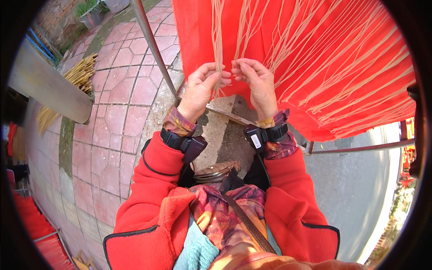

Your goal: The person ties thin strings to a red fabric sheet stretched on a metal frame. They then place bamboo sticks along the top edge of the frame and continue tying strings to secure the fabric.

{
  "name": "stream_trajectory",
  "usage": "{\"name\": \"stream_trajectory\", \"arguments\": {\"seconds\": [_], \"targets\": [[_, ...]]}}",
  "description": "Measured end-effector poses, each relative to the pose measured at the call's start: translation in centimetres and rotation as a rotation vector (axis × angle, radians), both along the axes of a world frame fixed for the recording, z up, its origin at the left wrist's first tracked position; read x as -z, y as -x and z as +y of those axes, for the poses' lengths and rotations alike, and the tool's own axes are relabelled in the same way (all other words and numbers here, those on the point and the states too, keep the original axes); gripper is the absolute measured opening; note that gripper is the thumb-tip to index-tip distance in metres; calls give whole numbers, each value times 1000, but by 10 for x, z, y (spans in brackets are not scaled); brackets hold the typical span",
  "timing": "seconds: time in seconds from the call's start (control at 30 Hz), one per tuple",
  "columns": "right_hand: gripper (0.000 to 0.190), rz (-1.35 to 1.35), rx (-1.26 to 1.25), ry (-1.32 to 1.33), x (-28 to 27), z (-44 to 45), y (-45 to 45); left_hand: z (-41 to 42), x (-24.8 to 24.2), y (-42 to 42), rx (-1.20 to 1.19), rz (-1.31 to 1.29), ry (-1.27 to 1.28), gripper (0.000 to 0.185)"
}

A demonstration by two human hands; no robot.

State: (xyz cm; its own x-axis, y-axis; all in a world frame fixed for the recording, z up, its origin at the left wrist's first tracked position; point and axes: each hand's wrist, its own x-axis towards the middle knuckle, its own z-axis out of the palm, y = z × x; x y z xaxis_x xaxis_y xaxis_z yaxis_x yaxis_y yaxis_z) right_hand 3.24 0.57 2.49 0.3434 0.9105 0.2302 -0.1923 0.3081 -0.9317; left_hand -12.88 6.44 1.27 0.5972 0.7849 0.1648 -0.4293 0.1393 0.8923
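Observation:
A sheet of red cloth (194, 37) spreads before me, with many tan strings (324, 50) lying across it in long thin strands. My left hand (199, 87) pinches one bundle of strings (217, 37) near its loose lower ends, which hang just below the fingers. Beside it, my right hand (258, 81) has its thumb and fingertips closed at the lower end of a second bundle (241, 33). The fingers partly hide where that bundle ends. A small gap separates the two hands, both over the cloth's lower left part.
A metal frame bar (155, 44) slopes along the cloth's left side, and another bar (229, 114) runs below my hands. A thick grey post (50, 84) stands on the pink paving (114, 131), near bundled dry stalks (81, 72). Grey road (347, 182) lies to the right.

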Motion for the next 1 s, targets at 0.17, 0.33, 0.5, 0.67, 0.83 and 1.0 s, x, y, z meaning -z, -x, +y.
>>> {"name": "stream_trajectory", "arguments": {"seconds": [0.17,0.33,0.5,0.67,0.83,1.0], "targets": [[28,-20,-44,4,4,4,4,2,1,-8,61,2,57,24],[25,-74,-6,36,-3,5,9,0,-1,-15,158,60,74,26],[25,-114,89,23,-6,1,7,15,-22,-13,-234,179,-190,23],[26,-150,-14,16,-10,1,14,37,-66,-27,-294,-157,-231,23],[48,-57,-89,113,-18,8,15,34,-74,-29,-344,-151,-228,13],[38,-75,-57,-76,-30,20,16,27,-76,-23,-344,-218,-309,11]]}}
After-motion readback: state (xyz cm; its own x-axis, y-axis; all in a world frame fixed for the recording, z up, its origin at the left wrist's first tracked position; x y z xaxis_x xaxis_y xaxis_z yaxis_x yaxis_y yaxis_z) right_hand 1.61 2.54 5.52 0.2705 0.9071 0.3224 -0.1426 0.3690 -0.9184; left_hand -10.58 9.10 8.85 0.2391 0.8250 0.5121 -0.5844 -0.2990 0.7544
